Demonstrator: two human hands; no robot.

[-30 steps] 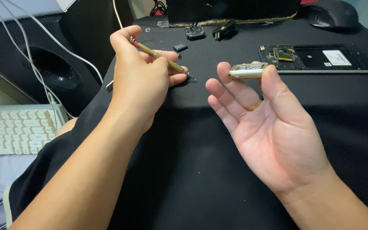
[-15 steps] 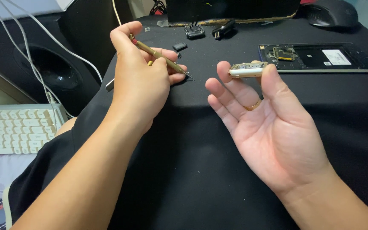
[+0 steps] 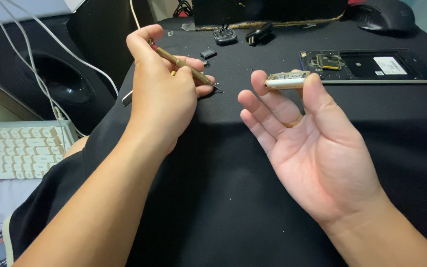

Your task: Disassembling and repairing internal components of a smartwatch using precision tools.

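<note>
My left hand (image 3: 161,94) grips a slim brass-coloured screwdriver (image 3: 186,68), its fine tip pointing right and down toward the black cloth. My right hand (image 3: 312,143) is palm up, with a ring on one finger; its thumb and index finger pinch a small white and gold frame piece (image 3: 286,80). An opened phone body (image 3: 371,66) with exposed parts lies flat on the cloth just beyond my right hand. The screwdriver tip is a short way left of the held piece, not touching it.
A black cloth (image 3: 233,198) covers the work surface. Small dark parts (image 3: 226,35) lie near the far edge, and a black mouse (image 3: 384,15) sits at far right. A white keyboard (image 3: 18,148), a black speaker (image 3: 60,79) and white cables are at the left.
</note>
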